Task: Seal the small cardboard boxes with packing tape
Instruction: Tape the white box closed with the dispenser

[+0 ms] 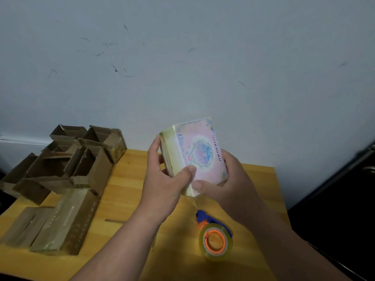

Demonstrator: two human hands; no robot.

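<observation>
1. Nearest the camera, a roll of clear packing tape (pixel 215 242) on a blue and orange dispenser lies on the wooden table (pixel 125 191) beneath the person's right forearm, untouched by either hand yet within easy reach for the next strip

2. Just left of it, two closed cardboard boxes (pixel 60 222) with glossy tape across their tops lie side by side at the table's near left edge, apparently set apart as finished work

3. Above the table's middle, both hands hold a small printed box (pixel 199 154) in the air, its pastel face tilted toward the camera, likely so the shiny film on its sides can be checked or smoothed

4. The left hand (pixel 164 175) grips the box's left side, thumb pressed on the printed face and fingers curled behind the edge; the right hand (pixel 229 179) cups the lower right corner from beneath, thumb pinching the bottom edge

5. Farther back at left, a cluster of open cardboard boxes (pixel 77 157) with raised flaps waits against the scuffed pale wall (pixel 182 57), seemingly the stock yet to be sealed
</observation>
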